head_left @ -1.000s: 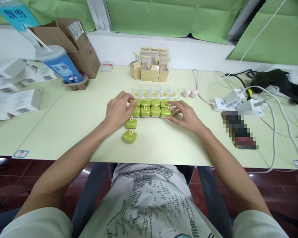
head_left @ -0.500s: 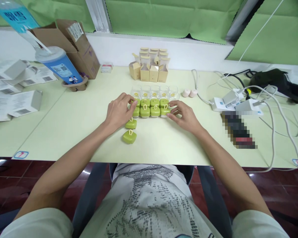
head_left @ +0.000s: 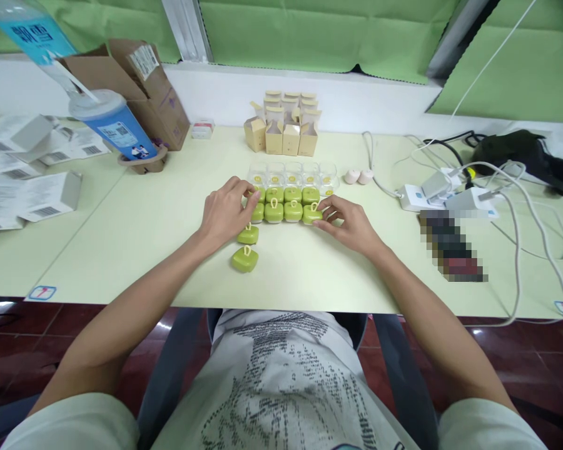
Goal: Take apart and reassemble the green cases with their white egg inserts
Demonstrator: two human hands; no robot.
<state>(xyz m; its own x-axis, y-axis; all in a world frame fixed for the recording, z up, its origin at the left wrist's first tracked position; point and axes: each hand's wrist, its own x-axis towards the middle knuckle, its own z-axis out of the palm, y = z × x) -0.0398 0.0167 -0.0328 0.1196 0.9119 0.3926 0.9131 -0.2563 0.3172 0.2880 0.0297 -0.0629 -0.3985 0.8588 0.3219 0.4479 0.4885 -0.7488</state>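
Several small glossy green cases point(head_left: 293, 211) with cream loops on top stand in two tight rows on the table. My left hand point(head_left: 226, 209) is at the left end of the rows, its thumb and curled fingers against the end green case point(head_left: 258, 214), which it partly covers. With thumb and fingertips, my right hand point(head_left: 349, 222) grips the green case at the front right corner point(head_left: 312, 215). Two more cases lie apart, one green case point(head_left: 248, 235) just below my left hand and another green case point(head_left: 244, 259) nearer the table edge.
Clear plastic cups point(head_left: 292, 173) line up behind the cases, with open cardboard boxes point(head_left: 282, 139) further back. Two pale pink round pieces point(head_left: 358, 177) sit right of the cups. A power strip with cables point(head_left: 415, 197), a blue cup point(head_left: 119, 128) and white boxes point(head_left: 51, 194) flank the area.
My right fingers have closed in on the front right green case, and it shows a little more upright. The left hand stays at the left end of the rows.
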